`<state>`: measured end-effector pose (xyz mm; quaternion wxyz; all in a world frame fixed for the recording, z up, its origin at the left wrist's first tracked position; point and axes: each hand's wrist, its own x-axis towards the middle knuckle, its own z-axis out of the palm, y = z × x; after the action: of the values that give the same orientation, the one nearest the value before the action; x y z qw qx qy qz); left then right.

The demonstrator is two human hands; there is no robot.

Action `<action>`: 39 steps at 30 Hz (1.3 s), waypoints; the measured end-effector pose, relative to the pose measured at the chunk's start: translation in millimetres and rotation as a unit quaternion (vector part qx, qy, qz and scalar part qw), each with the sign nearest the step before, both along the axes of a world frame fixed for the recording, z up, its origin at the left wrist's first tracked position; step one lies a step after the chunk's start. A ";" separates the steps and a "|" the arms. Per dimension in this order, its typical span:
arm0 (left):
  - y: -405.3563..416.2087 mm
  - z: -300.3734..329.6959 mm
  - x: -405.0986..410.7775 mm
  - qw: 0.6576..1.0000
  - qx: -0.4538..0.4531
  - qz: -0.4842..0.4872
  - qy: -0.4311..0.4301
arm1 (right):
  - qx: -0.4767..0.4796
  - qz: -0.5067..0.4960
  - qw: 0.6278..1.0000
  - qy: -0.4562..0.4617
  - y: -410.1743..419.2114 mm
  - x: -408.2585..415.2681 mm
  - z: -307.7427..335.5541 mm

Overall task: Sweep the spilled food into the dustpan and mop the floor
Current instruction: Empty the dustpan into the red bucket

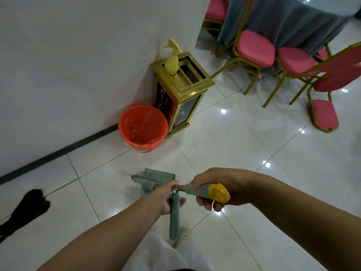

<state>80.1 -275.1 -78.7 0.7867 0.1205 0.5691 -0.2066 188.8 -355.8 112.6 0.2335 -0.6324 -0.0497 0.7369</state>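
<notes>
I look straight down a mop. My right hand [220, 189] grips the top of the mop handle [203, 190], teal with a yellow end cap. My left hand [169, 196] holds the metal pole just below it, beside the teal wringer lever [174, 216] that hangs down. The teal mop head [156, 178] sits on the white tiled floor [224, 145] below my hands. No dustpan or spilled food shows.
An orange bucket [143, 127] lined with a plastic bag stands by the wall, next to a gold-framed bin [181, 94] with a yellow spray bottle [172, 59] on top. Pink chairs [256, 48] surround a cloth-covered table [283, 18] at the upper right. A dark object [29, 206] lies at left.
</notes>
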 end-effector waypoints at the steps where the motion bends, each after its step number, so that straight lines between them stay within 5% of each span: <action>1: -2.0 0.6 4.8 1.000 -0.002 -0.002 -0.004 | 0.018 -0.007 1.000 0.007 -2.3 3.1 0.8; 14: -42.2 14.1 102.2 0.994 0.000 0.094 -0.056 | 0.121 0.018 0.986 -0.115 -26.7 91.1 -4.0; 22: -71.6 23.1 176.1 0.982 0.038 0.171 -0.078 | 0.176 -0.003 0.944 -0.278 -46.1 167.0 -26.8; 26: -82.6 16.5 201.3 0.979 0.056 0.182 -0.077 | 0.232 -0.040 0.932 -0.276 -50.0 187.0 -31.6; 39: -93.3 38.3 220.7 0.991 0.105 0.040 -0.067 | 0.239 -0.046 0.935 -0.259 -49.8 229.7 -54.2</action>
<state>300.8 -368.3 -40.4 0.8139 0.1930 0.5377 -0.1056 418.5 -405.6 58.4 0.3906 -0.7285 -0.2535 0.5025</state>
